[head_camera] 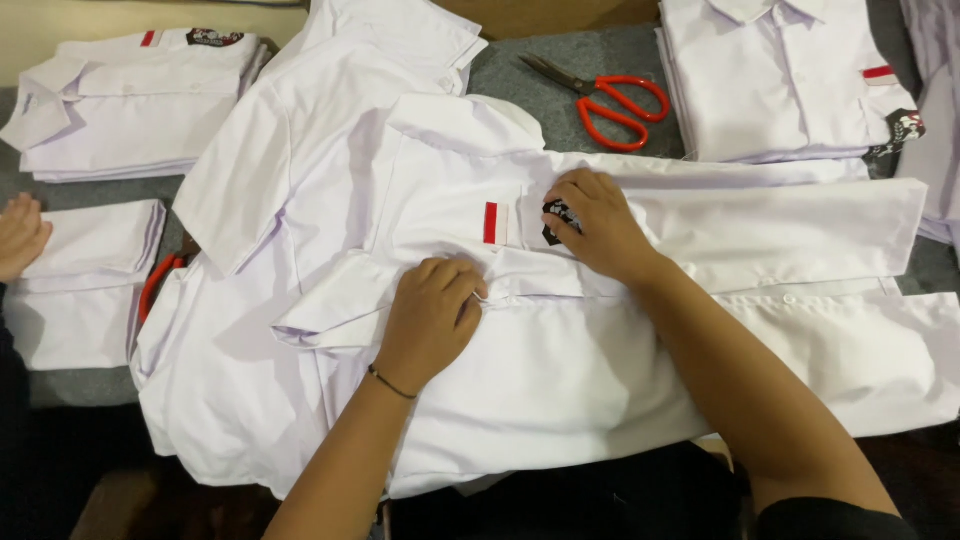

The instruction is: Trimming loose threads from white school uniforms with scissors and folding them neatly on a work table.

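A white shirt lies spread across the middle, on top of other white shirts. A small red and white patch sits on its chest, with a black patch just to the right. My left hand is closed, knuckles up, pinching a fold of the white fabric below the red patch. My right hand presses flat on the shirt, its fingers over the black patch and pinching the cloth there.
Red-handled scissors lie on the grey surface at the back. Folded white shirts are stacked at back left, left and back right. Another person's hand shows at the left edge.
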